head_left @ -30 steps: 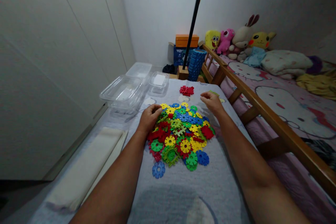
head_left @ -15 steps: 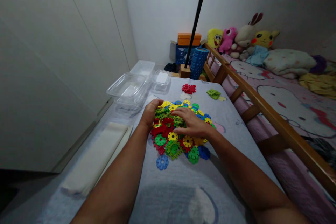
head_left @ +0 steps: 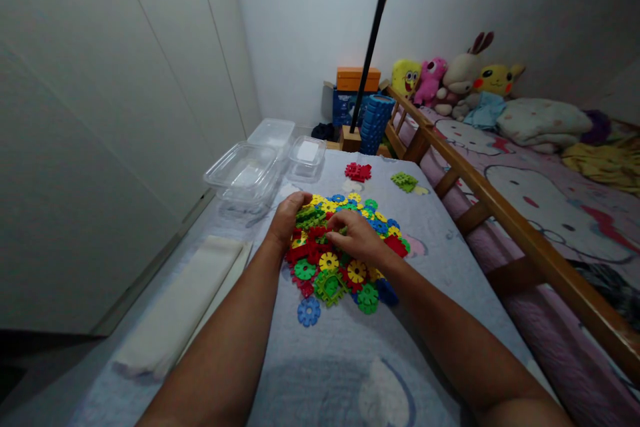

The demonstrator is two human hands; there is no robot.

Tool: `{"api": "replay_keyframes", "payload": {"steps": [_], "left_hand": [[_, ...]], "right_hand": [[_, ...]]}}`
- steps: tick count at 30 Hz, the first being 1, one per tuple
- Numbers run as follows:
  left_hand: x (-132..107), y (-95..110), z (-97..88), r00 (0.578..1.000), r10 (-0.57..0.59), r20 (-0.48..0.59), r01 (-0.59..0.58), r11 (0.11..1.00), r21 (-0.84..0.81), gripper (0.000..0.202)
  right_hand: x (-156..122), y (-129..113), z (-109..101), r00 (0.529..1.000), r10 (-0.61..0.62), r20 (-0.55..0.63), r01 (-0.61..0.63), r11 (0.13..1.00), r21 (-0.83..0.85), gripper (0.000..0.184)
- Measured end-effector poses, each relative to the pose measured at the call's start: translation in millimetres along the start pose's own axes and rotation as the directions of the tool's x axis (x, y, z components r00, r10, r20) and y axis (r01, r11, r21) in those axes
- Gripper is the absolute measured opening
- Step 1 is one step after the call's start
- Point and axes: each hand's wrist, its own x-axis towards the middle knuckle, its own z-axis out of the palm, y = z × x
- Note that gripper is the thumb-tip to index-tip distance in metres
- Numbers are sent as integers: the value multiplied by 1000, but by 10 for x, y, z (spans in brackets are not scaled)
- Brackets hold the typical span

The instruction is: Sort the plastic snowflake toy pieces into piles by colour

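Observation:
A mixed heap of plastic interlocking toy pieces lies on the cloth: notched snowflake discs in yellow, green and blue, with square-cut red and green ones among them. Against the heap's left side rests my left hand, cupped and open, its lower fingers hidden. Over the middle of the heap is my right hand, thumb and fingers drawn together in a pinch. What lies between those fingertips is hidden. A blue snowflake disc sits apart at the near edge. Farther back are a small red group and a small green group.
Clear plastic containers stand at the back left, a smaller lidded one beside them. A folded white cloth lies along the left. The wooden bed rail borders the right side. A black pole rises behind the table.
The fingers of my right hand have closed from spread to a pinch, and the hand has shifted slightly, uncovering a red piece at the heap's right. My left hand stays in place.

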Motion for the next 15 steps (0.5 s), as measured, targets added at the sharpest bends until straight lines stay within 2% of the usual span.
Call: {"api": "replay_keyframes", "payload": {"steps": [2, 4, 8, 12, 15], "left_hand": [[0, -3, -3, 1000, 4, 7, -4, 1000, -2, 56], [-2, -1, -1, 1000, 0, 9, 0, 1000, -1, 55], [-8, 13, 7, 1000, -20, 5, 20, 1000, 19, 57], [-6, 15, 15, 999, -53, 10, 53, 999, 6, 62], [1, 9, 18, 997, -68, 26, 69, 998, -7, 61]], "right_hand": [[34, 35, -82, 996, 90, 22, -93, 980, 176, 2], [91, 113, -191, 987, 159, 8, -152, 929, 337, 9], [269, 385, -437, 950, 272, -154, -137, 805, 577, 24], [478, 719, -632, 847, 451, -281, -159, 720, 675, 27], [638, 939, -713, 726, 564, -394, -211, 728, 652, 20]]}}
